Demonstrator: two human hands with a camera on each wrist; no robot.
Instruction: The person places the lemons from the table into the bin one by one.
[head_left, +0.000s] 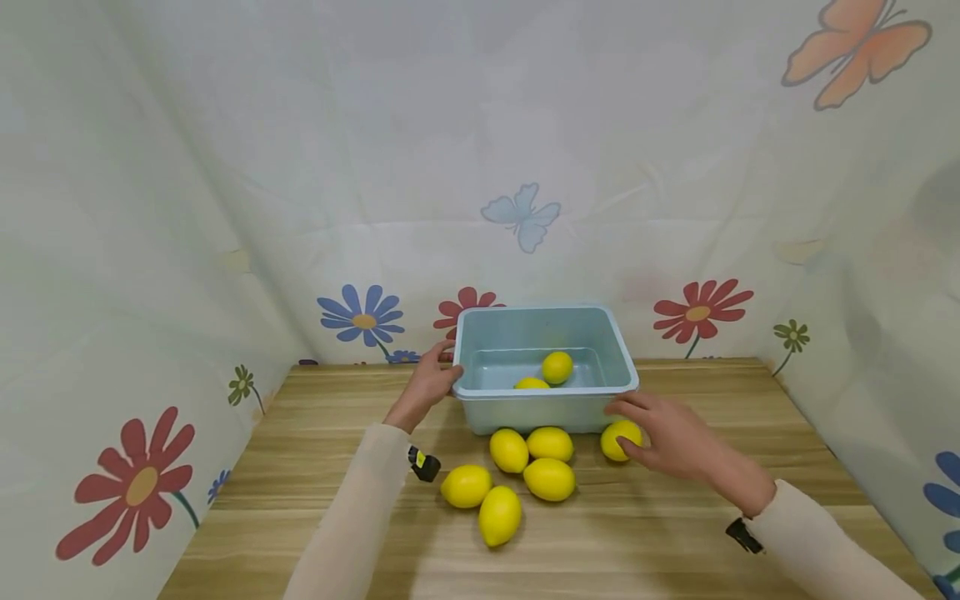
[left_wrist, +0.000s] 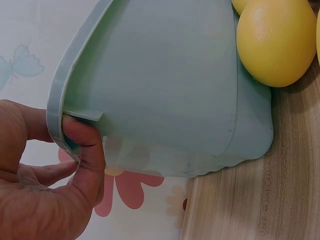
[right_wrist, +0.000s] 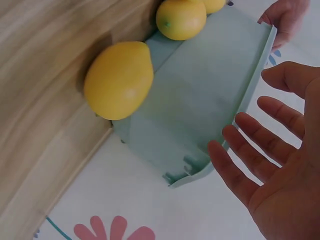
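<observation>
A pale blue-green plastic bin [head_left: 540,412] stands at the back of the table, with two lemons [head_left: 557,367] inside. My left hand [head_left: 429,383] grips its left rim; in the left wrist view the thumb and fingers pinch the lip near a corner. My right hand [head_left: 675,437] hovers by the front right corner, fingers spread and relaxed, holding nothing. One lemon [head_left: 619,440] lies below those fingers, close against the bin's front wall. The right wrist view shows this lemon [right_wrist: 119,82] on the table, apart from the open palm.
Several more lemons [head_left: 550,480] lie in a loose cluster in front of the bin, the nearest lemon [head_left: 499,516] toward me. The wood-grain table [head_left: 637,550] ends at a white cloth backdrop [head_left: 405,167] printed with flowers and butterflies, which also hangs along both sides.
</observation>
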